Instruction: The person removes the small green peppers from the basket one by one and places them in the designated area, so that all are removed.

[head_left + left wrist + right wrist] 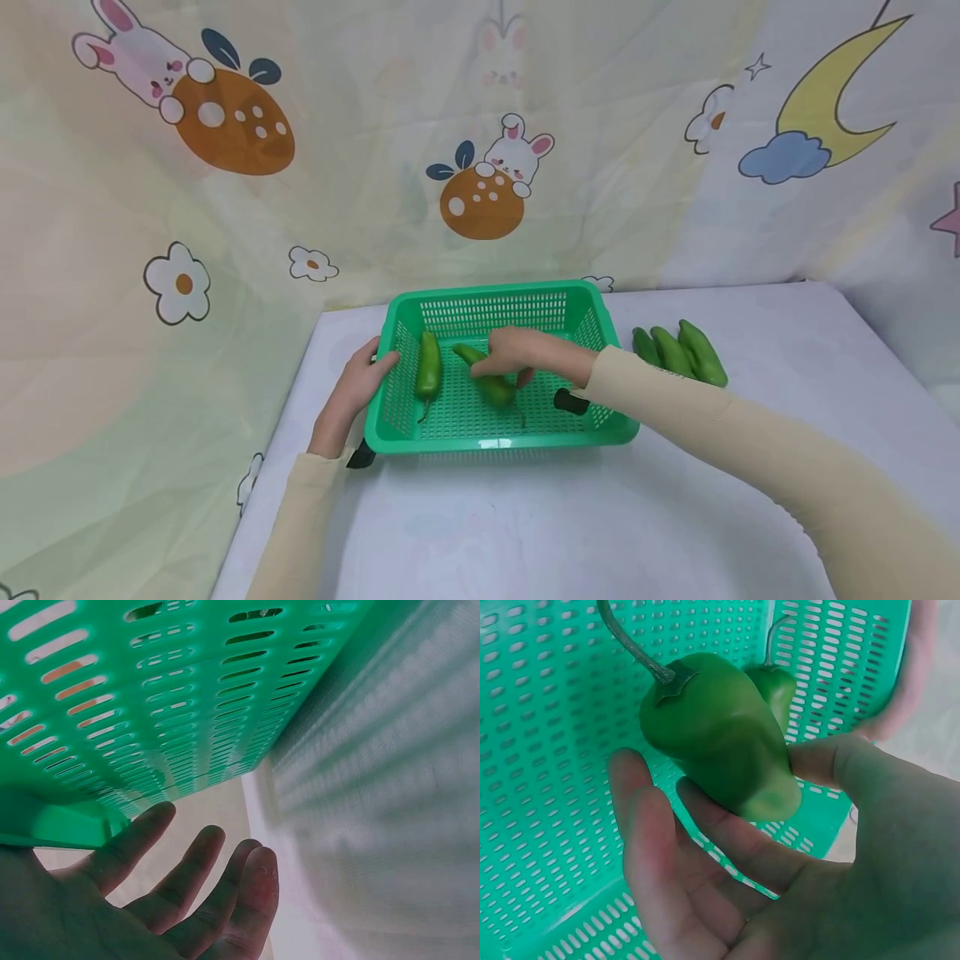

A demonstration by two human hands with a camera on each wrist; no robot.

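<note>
At the near side, the worktop (495, 517) is carrying a green basket (480, 446), whose long side is facing the person. The left hand (355, 382) is holding the basket's left rim, its thumb lying over the edge and its fingers spreading loosely outside the slotted wall. Inside the basket, the right hand (512, 350) is pinching one green pepper (497, 392) between thumb and fingers; this grip is standing only as wide as the pepper's body. The pepper is sitting directly under the grip, its long axis running slantwise, with the stem end pointing toward the person and rightward and the tip pointing away and leftward; whether it is resting on the basket's floor is not showing clearly. A second pepper (428, 367) is lying by the left wall, nearer the left hand, its long axis running nearly front to back and its stem facing the person. Outside, beyond the right sleeve (675, 408), a cluster of peppers (702, 354) is lying on the worktop beside the basket's right wall, partly hiding behind that sleeve. Farthest off, a patterned cloth (360, 208) is hanging.
</note>
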